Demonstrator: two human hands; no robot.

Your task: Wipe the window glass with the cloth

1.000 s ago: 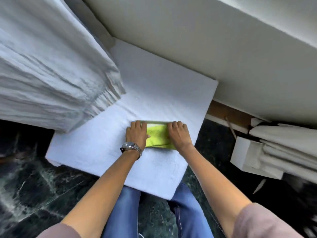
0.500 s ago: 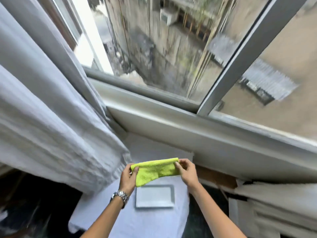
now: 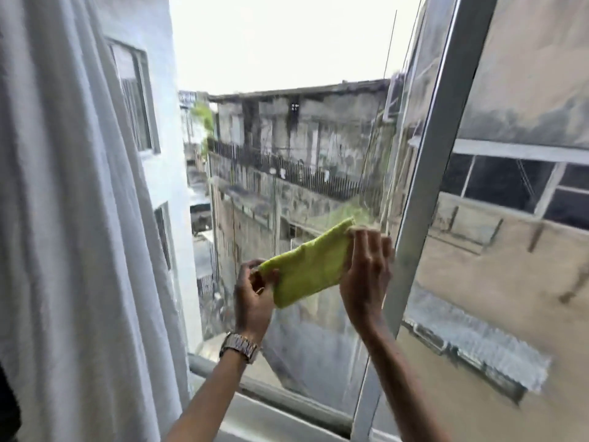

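Raised from the low table to the window glass (image 3: 306,129) since a second ago: folded green cloth (image 3: 307,269), stretched between both hands.

Left hand (image 3: 253,298) pinching the lower corner, right hand (image 3: 366,272) gripping the upper end beside the window frame (image 3: 424,199); best pressed flat, then swept in overlapping strokes away from the frame.

My cloth (image 3: 307,266) is fuzzy, matt microfibre. The glass (image 3: 287,154) looks smooth and glossy. My watch (image 3: 239,347) is shiny metal; the curtain (image 3: 73,234) is soft fabric.
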